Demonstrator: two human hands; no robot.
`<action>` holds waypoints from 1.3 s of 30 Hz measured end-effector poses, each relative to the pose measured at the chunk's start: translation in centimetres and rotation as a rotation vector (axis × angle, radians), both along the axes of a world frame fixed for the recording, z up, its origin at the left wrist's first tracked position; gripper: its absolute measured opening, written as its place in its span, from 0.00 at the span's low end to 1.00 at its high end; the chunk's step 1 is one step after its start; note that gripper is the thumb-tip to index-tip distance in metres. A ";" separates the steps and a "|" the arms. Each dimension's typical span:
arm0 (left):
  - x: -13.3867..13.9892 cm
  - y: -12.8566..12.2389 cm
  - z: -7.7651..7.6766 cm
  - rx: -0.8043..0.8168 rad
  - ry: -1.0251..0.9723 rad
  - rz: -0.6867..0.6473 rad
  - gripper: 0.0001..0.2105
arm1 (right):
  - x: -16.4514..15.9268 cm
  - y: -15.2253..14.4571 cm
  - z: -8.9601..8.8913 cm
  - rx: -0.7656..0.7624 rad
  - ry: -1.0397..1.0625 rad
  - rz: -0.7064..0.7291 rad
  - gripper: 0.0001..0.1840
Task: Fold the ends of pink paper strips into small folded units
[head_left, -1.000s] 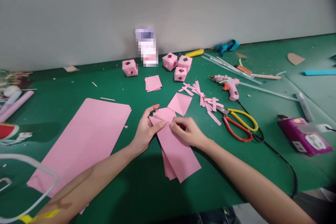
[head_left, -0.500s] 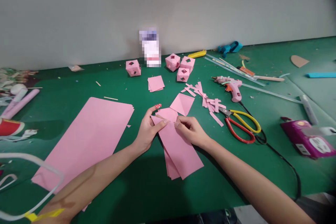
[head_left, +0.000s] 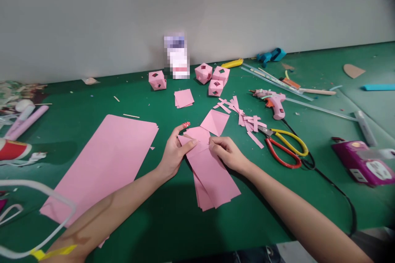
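Pink paper (head_left: 217, 176) is held between two hands, near its far end. The left hand (head_left: 175, 150) grips its left edge, with the thumb pressed on top. The right hand (head_left: 226, 152) pinches its right edge with thumb and finger. The long part of the paper reaches back toward the person, over more pink strips (head_left: 201, 197). A pink folded square (head_left: 215, 122) lies just past the hands, and the scissors (head_left: 284, 148) lie to the right.
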State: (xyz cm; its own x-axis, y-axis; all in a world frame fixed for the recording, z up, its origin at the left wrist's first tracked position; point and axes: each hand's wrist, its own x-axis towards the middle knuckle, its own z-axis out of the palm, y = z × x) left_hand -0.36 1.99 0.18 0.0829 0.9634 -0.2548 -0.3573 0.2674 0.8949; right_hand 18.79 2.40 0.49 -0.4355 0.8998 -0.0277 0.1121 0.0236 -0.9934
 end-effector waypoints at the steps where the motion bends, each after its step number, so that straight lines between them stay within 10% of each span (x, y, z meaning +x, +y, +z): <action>1: 0.0 0.0 0.0 -0.001 0.001 0.004 0.31 | 0.1 0.0 0.0 0.000 0.008 0.003 0.16; 39: -0.5 -0.2 -0.4 0.079 0.106 -0.158 0.29 | -0.2 -0.2 0.4 -0.039 -0.008 0.089 0.11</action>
State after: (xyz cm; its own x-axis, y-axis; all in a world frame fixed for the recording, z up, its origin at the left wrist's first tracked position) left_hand -0.90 1.80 -0.24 0.2114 0.9579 -0.1945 -0.2190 0.2403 0.9457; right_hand 18.59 2.16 0.89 -0.5134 0.8557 -0.0655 0.1192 -0.0044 -0.9929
